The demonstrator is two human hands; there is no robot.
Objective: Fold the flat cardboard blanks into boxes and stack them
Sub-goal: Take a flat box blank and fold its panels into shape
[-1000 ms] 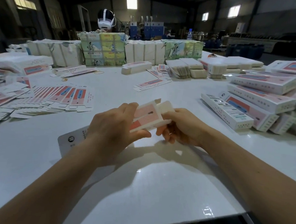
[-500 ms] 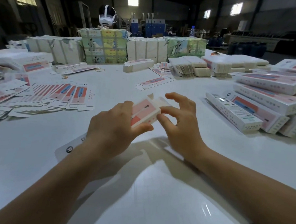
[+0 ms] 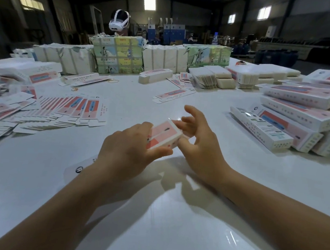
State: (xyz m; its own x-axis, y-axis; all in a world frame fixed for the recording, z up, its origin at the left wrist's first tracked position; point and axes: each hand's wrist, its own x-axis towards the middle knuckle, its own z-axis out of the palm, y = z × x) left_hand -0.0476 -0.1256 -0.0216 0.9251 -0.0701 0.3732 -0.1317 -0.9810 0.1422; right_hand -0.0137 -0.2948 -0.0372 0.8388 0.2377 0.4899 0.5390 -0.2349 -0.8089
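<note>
Now the fingers (image 3: pixel 188 120) of the right hand (image 3: pixel 202 146) are spread loose, their tips touching the far end of the box (image 3: pixel 164 135), pressing rather than gripping. The left hand (image 3: pixel 129 151) clasps the near end, thumb beneath and fingers over the top, holding the box just above the table (image 3: pixel 151 214) near its front edge. The box looks formed (whether the end flap is fully tucked I cannot tell). Toward the table's right edge, finished boxes (image 3: pixel 281 126) lie stacked; toward the left edge, a fan of flat blanks (image 3: pixel 71 109) waits, and more bundles (image 3: pixel 117 54) stand along the far edge. So a good share is done, with plenty left.
</note>
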